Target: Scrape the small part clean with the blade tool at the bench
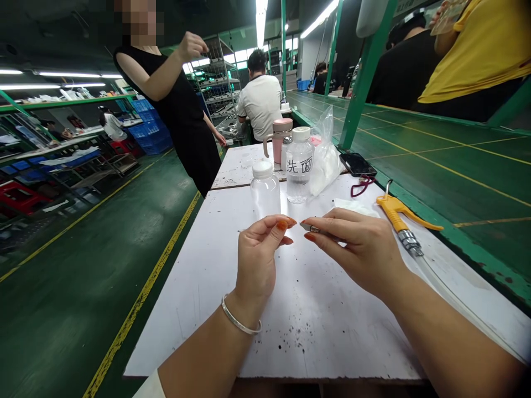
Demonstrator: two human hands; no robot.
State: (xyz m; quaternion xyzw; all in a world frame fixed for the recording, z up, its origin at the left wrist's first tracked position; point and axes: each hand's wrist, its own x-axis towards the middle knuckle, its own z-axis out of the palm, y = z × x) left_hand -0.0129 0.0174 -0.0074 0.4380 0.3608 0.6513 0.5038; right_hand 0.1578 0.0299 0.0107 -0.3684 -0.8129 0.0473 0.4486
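My left hand (262, 249) is raised above the white table with thumb and fingers pinched together. A thin pale tip (241, 230) pokes out at its left side; the rest is hidden in the fingers. Close by on the right, my right hand (359, 240) pinches a small metal piece (311, 227) between thumb and fingers. Its pointed end faces the left fingertips, with a narrow gap between. Behind my hands stand a clear bottle with a white lid (265, 190) and a ribbed clear bottle with black writing (299, 179).
On the white table (215, 309) are a pink cup (282, 146), a plastic bag (326, 166), a phone (357, 164) and a yellow air gun (398, 213) with its hose. A person in black (178, 105) stands at the left. Green posts and a green surface border the right.
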